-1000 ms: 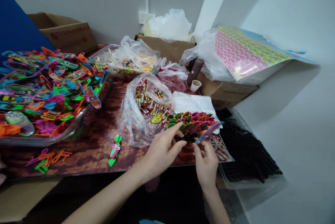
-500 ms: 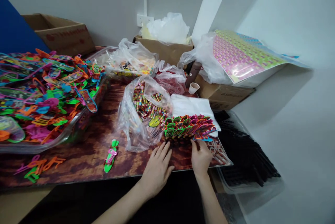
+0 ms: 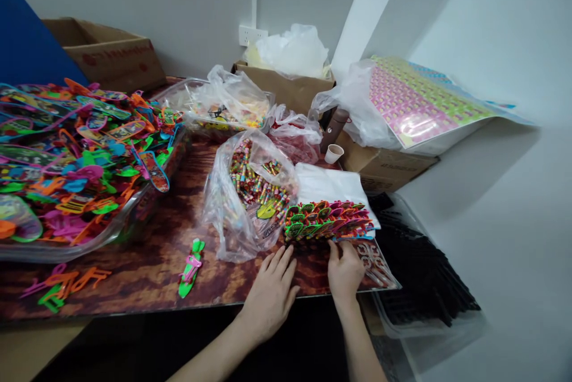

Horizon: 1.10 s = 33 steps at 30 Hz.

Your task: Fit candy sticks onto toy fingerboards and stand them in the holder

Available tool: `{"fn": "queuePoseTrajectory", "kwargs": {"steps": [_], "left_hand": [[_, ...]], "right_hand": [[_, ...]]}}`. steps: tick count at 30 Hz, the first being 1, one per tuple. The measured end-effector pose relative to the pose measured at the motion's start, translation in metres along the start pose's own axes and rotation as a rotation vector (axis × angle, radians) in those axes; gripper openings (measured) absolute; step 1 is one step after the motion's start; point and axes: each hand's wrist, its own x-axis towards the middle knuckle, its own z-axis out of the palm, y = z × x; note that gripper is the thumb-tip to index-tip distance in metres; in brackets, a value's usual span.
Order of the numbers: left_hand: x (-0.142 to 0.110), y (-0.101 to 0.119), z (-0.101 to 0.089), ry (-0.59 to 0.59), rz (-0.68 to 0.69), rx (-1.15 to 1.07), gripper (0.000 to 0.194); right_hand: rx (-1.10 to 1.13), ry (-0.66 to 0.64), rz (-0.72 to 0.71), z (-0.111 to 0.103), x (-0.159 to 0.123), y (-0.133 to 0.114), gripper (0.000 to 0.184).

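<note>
My left hand (image 3: 271, 288) lies flat on the brown table (image 3: 147, 269) with its fingers stretched out, just in front of a row of small colourful toy skateboards (image 3: 328, 221). My right hand (image 3: 344, 270) rests beside it, fingertips touching the row's near edge and a printed sheet (image 3: 378, 263); it holds nothing that I can see. A clear bag of small sweets (image 3: 250, 191) lies open behind my left hand. One green and pink toy skateboard (image 3: 190, 264) lies alone to the left.
A big clear tray (image 3: 67, 245) heaped with colourful toy skateboards fills the left. Loose plastic pieces (image 3: 67, 283) lie in front of it. Cardboard boxes (image 3: 107, 54), plastic bags, a paper cup (image 3: 333, 153) and sticker sheets (image 3: 415, 96) stand behind. A bin of black sticks (image 3: 424, 269) sits at the right.
My left hand came off the row of skateboards and now lies flat on the table. My right hand set a skateboard down on the row and lowered to its near edge.
</note>
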Motion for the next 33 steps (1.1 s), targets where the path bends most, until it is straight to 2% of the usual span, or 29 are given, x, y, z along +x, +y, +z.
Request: {"fn": "queuePoseTrajectory", "kwargs": {"steps": [16,23,33], "left_hand": [[0.0039,0.0033,-0.0026,-0.005,-0.008,0.022,0.045],[0.0053,0.0058,-0.0042,-0.014,-0.035,0.022,0.041],[0.0066,0.0059,-0.0062,-0.037,-0.04,0.022,0.039]], "right_hand": [[0.016,0.058,0.014,0.0047,-0.0017,0.0032,0.052],[-0.01,-0.013,-0.008,0.0029,0.0002,0.006,0.054],[-0.072,-0.012,-0.011,0.004,0.0007,0.0009,0.056]]}}
